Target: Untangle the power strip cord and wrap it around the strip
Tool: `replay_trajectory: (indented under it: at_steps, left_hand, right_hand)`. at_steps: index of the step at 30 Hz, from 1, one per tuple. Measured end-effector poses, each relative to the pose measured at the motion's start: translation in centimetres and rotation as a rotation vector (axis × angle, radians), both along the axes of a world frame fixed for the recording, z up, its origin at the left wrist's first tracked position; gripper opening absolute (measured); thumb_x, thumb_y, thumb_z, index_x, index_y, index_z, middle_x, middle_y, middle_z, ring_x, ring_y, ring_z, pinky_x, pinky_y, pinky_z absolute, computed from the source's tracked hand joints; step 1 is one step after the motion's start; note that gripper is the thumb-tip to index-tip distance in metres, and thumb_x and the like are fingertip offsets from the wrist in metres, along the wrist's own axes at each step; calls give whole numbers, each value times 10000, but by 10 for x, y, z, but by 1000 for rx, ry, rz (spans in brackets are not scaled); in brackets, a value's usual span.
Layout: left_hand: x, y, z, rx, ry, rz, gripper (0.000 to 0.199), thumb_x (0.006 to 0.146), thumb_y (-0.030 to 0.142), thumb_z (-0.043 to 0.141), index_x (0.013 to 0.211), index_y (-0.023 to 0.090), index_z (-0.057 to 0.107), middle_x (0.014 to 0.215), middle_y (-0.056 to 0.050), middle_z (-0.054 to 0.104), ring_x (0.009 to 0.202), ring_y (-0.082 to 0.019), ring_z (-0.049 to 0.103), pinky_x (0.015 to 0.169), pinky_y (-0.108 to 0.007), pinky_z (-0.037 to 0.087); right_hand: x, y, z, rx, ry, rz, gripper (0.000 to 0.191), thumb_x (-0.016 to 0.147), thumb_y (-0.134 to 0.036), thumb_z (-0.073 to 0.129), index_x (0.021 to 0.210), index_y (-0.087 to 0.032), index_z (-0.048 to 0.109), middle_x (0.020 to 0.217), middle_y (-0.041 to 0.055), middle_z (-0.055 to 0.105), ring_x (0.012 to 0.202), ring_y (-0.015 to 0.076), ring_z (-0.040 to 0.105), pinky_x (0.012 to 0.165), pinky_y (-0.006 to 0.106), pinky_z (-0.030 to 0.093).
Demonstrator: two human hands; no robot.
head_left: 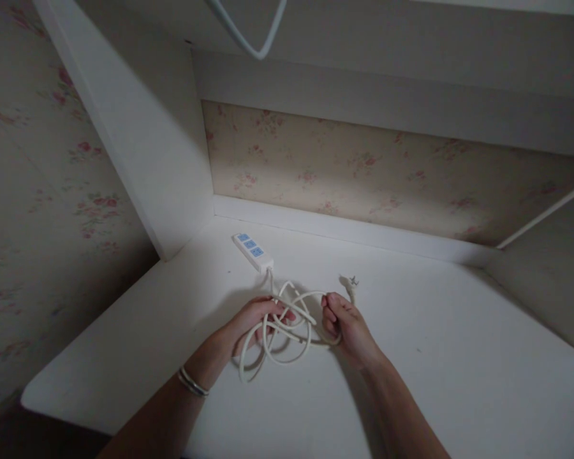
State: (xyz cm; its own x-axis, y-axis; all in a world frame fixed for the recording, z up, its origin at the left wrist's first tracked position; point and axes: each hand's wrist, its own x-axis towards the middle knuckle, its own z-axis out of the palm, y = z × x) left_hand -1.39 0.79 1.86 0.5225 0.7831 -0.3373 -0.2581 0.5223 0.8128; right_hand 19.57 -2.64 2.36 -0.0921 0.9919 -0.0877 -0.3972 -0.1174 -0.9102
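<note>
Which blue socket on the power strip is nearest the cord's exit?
The near-end socket on the power strip, closest to the left hand; the middle socket and far socket sit farther from the cream cord.

Looks like a home — going by pink-flowered wallpaper [93,210] behind and beside a white desk [435,382] with rounded corner, upright side panel [143,140], board [392,105] overhead — can't tell which room.

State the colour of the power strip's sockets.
The sockets are blue, as the head view shows.

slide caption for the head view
Left hand and right hand hold the looped cord of a power strip on a desk.
</note>
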Motion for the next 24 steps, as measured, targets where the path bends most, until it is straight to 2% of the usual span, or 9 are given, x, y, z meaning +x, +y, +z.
replay_trajectory:
  at_steps: [2, 4, 8, 11, 16, 21, 24]
  left_hand:
    - [-1, 0, 1, -58, -60, 15, 169, 679, 186, 641, 812, 86, 668, 815, -95, 680, 743, -154, 625, 647, -230, 468]
    - [-3, 0, -1, -116, -103, -9, 174, 688, 177, 635, 834, 88, 663, 814, -91, 669, 755, -166, 629, 673, -259, 486]
    - [-10, 2, -9, -204, -197, -165, 156, 722, 197, 632, 847, 103, 632, 837, -85, 652, 685, -151, 606, 608, -270, 488]
    - [-13, 3, -14, -222, -261, -216, 116, 734, 213, 641, 777, 119, 590, 831, -74, 640, 638, -132, 584, 555, -248, 464]
    - [-12, 3, -12, -250, -290, -230, 76, 753, 188, 615, 768, 127, 571, 816, -41, 611, 625, -123, 565, 616, -303, 505]
    - [-12, 2, -10, -253, -297, -169, 105, 709, 155, 640, 791, 105, 597, 792, -51, 601, 569, -91, 520, 507, -218, 443]
    - [-14, 1, -8, -219, -305, -200, 101, 672, 135, 658, 735, 114, 583, 802, -59, 606, 575, -93, 520, 492, -210, 431]
  right_hand:
    - [2, 2, 1, 12, 62, -108, 323, 812, -480, 668, 765, -179, 562, 566, -77, 336, 425, 32, 284, 389, 172, 199]
    - [3, 4, 1, 27, 100, -184, 326, 803, -476, 680, 756, -177, 559, 569, -78, 325, 434, 34, 270, 392, 171, 212]
    - [5, 7, 1, 52, 152, -253, 313, 791, -460, 698, 760, -179, 563, 566, -77, 324, 446, 40, 279, 405, 165, 255]
    - [8, 9, -1, 60, 207, -307, 301, 777, -437, 718, 766, -178, 567, 568, -78, 330, 454, 41, 294, 419, 159, 288]
    - [11, 12, -2, 59, 284, -387, 293, 774, -402, 732, 754, -169, 554, 596, -77, 350, 458, 37, 285, 409, 149, 300]
    - [15, 14, -1, 61, 364, -407, 278, 799, -382, 714, 759, -167, 542, 607, -83, 328, 463, 41, 273, 409, 156, 324]
    - [19, 15, 0, 55, 414, -419, 271, 808, -370, 706, 762, -163, 538, 606, -87, 313, 462, 41, 266, 417, 159, 341]
